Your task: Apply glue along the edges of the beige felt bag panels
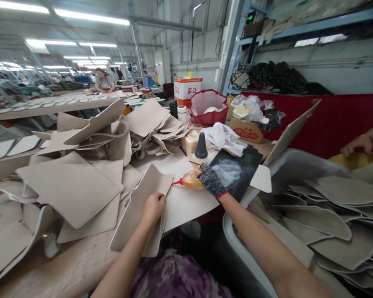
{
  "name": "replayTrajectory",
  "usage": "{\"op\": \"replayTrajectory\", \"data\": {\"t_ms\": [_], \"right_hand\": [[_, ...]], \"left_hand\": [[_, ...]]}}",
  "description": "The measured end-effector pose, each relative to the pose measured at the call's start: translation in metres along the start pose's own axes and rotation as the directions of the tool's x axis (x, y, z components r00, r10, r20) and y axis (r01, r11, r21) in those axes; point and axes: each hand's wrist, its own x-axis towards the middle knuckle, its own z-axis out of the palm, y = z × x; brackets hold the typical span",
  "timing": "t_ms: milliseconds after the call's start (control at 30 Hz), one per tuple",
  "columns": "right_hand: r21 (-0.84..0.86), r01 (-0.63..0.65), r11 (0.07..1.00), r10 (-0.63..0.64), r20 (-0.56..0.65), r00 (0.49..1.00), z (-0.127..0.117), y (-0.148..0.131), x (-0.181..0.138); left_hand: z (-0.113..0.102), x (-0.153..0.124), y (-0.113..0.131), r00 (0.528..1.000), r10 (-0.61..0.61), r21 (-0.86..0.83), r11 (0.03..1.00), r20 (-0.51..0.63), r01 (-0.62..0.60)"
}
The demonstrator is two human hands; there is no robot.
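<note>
Meanwhile left hand (153, 207) pinches a beige piece (139, 207); gloved right hand (211, 180) grips a glue bottle (191, 179); box (187, 88) reads "多正".

Bright overhead tube lights (90, 17), glare; soft shadows; wide-angle edge distortion.

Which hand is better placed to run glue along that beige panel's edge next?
Probably right: the gloved right hand already grips the glue bottle, red nozzle at the beige panel edge. The left hand pins that panel.
</note>
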Motion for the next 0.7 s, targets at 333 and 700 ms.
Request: {"op": "replayTrajectory", "data": {"t_ms": [333, 700], "right_hand": [[-0.028, -0.022, 0.999, 0.022, 0.003, 1.000, 0.000, 0.003, -0.001], [-0.031, -0.024, 0.999, 0.026, 0.071, 0.997, -0.005, -0.005, -0.015]], "left_hand": [[0.000, -0.001, 0.001, 1.000, -0.005, 0.009, 1.000, -0.003, 0.005], [-0.001, -0.001, 0.002, 1.000, 0.002, 0.018, 1.000, 0.009, -0.002]]}}
